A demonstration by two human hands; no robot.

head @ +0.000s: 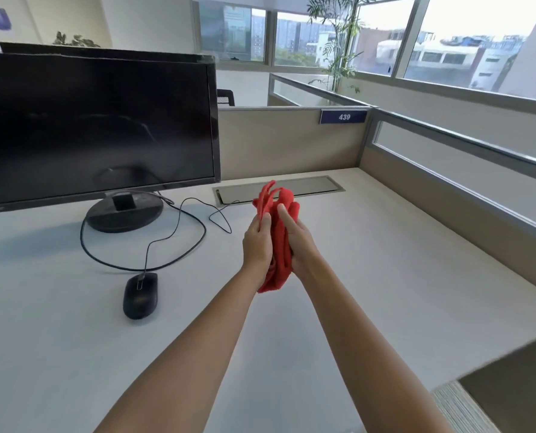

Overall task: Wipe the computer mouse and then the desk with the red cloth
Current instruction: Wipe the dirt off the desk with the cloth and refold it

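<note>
Two bare forearms reach forward over the white counter [385, 260], the left hand [256, 245] and right hand [301, 242] pressed palm to palm around one bunched red cloth [279, 232], fingers closed on it, cloth ends poking out above and below. One black computer mouse [140, 295] lies on the counter to the left of the hands, apart from them, its cable [116, 264] looping back toward one dark monitor [94, 126]

Red cloth [276, 239] bunched up between left hand [256, 245] and right hand [301, 242], raised above the white desk [385, 276]. Black mouse [140, 295] flat on the desk well left of the hands, cable [141, 245] looping back toward the dark monitor [94, 126].
</note>
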